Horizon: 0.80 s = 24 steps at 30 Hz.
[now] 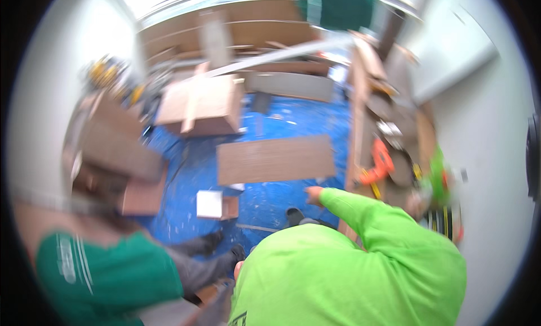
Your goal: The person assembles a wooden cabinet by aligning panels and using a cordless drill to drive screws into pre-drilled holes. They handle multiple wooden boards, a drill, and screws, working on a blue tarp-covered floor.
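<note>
My right hand (314, 195) is held out in front of me at the end of a lime-green sleeve, with nothing visible in it. At least one finger looks stretched out, though motion blurs the hand. It lies just below the near right corner of a brown wooden board (276, 159), seemingly apart from it. The board sits level above a blue floor sheet (265, 205). A small box-like block with a white top (209, 204) stands near the board's left end. At the left edge of my torso shows a bit of skin, probably my left hand (238, 269); its fingers are hidden.
A co-worker in a green shirt (112, 269) is at the lower left. A large wooden box (197, 106) and stacked panels (112, 140) stand left. Long boards (253, 35) lean at the back. An orange tool (382, 161) lies among wooden pieces at the right.
</note>
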### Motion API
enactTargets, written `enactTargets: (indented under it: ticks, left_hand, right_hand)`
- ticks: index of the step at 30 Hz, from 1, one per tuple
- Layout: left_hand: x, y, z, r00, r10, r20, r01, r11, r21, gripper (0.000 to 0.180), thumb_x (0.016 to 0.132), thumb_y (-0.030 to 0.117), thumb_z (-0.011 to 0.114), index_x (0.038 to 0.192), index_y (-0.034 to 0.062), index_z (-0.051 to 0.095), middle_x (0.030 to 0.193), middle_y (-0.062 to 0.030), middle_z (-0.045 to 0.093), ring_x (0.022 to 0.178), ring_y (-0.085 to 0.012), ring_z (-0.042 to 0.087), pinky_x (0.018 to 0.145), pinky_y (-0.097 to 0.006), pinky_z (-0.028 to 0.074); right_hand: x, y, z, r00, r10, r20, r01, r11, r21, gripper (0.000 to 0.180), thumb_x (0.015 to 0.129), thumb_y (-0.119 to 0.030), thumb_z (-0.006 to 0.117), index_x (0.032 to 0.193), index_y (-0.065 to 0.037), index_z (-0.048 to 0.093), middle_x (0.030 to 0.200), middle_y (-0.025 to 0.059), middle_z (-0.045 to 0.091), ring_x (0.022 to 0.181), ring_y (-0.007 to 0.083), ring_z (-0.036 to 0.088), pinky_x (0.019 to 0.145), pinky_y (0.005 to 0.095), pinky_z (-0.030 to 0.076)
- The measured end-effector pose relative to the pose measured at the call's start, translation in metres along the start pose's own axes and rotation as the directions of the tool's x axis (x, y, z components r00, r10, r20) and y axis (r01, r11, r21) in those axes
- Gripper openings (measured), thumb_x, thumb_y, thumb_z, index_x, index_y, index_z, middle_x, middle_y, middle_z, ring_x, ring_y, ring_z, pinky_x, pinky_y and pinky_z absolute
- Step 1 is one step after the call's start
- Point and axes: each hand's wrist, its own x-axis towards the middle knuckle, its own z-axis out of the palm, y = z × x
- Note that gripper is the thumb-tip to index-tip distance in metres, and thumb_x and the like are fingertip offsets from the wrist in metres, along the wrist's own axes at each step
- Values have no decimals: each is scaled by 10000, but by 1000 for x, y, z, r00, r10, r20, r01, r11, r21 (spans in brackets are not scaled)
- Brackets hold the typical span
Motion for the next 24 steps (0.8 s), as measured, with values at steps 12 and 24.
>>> enactTargets:
  ticks: [12, 24]
  left_hand:
    - [119, -8, -129, 917, 312, 247, -390, 580, 715, 292, 1004, 292, 495, 1094, 43, 619, 957, -206, 657, 914, -347, 654, 759, -472, 491]
    - [142, 61, -87, 557, 481, 677, -822, 202, 532, 203, 966, 225, 541, 860, 67, 610, 715, -153, 667, 650, -321, 658, 574, -475, 487]
  right_hand:
    - [-118, -35, 136, 914, 157, -373, 130, 758, 639, 524, 928, -537, 612, 911, -28, 736, 806, 163, 702, 708, 295, 666, 732, 421, 522]
    - [-260, 2, 392, 399, 814, -422, 115, 412, 904, 447, 932, -323, 641, 1287, -54, 600, 1060, 230, 704, 940, 388, 685, 886, 483, 513]
